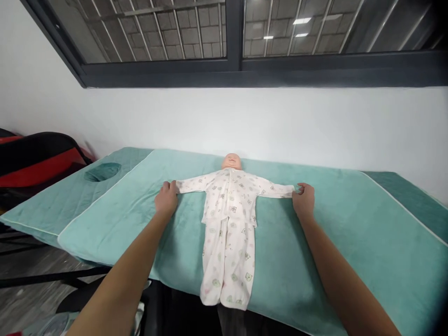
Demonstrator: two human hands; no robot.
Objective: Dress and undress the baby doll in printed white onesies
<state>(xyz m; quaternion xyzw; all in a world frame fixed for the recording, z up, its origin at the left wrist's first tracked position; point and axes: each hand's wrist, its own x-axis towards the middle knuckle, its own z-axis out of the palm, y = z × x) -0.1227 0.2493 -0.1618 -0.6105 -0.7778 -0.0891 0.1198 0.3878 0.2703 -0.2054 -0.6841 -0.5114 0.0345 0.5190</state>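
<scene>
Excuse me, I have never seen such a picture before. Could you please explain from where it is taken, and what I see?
There is no machine here, only a person's two bare hands. The single picture comes from a camera worn on the head, looking forward and down. On a bed with a green cover lies a doll, dressed in a patterned top and trousers, its sleeves spread sideways. The left hand and right hand each touch one sleeve end; how firmly they grip is unclear. Behind is a window.
</scene>
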